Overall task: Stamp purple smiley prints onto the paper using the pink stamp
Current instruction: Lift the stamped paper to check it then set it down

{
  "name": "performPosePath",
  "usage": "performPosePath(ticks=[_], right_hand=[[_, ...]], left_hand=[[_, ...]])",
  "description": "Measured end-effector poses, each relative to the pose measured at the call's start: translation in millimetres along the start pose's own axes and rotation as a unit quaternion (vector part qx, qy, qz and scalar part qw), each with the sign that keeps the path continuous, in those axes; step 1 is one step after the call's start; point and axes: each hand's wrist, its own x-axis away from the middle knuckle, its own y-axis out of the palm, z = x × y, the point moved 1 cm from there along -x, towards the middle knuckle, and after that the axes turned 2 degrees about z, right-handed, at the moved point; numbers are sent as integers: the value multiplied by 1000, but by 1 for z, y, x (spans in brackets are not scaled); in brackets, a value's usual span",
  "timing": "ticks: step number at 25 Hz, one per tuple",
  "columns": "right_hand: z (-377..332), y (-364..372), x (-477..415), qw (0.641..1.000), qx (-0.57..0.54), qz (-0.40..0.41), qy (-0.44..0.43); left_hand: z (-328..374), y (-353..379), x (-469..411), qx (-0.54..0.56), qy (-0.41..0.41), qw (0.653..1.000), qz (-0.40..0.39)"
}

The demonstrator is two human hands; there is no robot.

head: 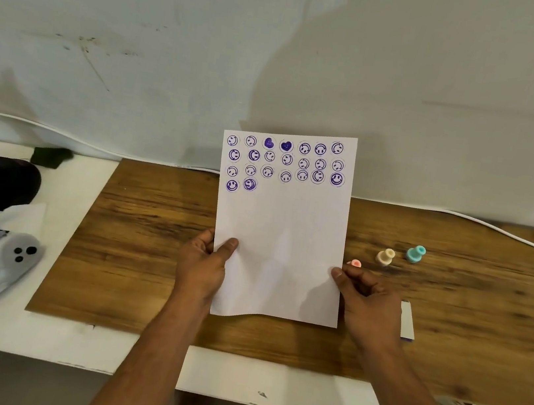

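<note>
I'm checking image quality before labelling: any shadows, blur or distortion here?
Head view: soft shadows on the wall behind the paper; wide-angle bending curves the white cable; stamp prints sharp, the left-edge clutter dark and murky.

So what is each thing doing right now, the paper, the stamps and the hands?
Paper: lifted upright, partly stamped, lower part blank.
Left hand: gripping the paper's left edge.
Right hand: gripping the paper's right edge.
Pink stamp: on the wooden board, not held.
Beige stamp: standing, unused.
Teal stamp: standing, unused.
</note>
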Motion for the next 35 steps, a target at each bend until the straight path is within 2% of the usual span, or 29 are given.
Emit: performPosePath(ticks=[22, 26, 30, 33, 35], right_hand=[[5, 3, -1, 999, 49, 2, -8], [9, 4, -3, 991, 129, 3, -18], [14, 7, -1, 972, 218, 15, -91], [21, 10, 1, 937, 322, 2, -137], [25, 11, 1, 912, 381, -11, -151]], left_hand=[[-2, -4, 0, -114, 57, 991, 36], [-5, -6, 1, -195, 63, 978, 20], [-7, -6, 5, -277, 72, 958, 18], [-7, -4, 8, -342, 107, 933, 17], [-9, -5, 9, -415, 132, 900, 15]])
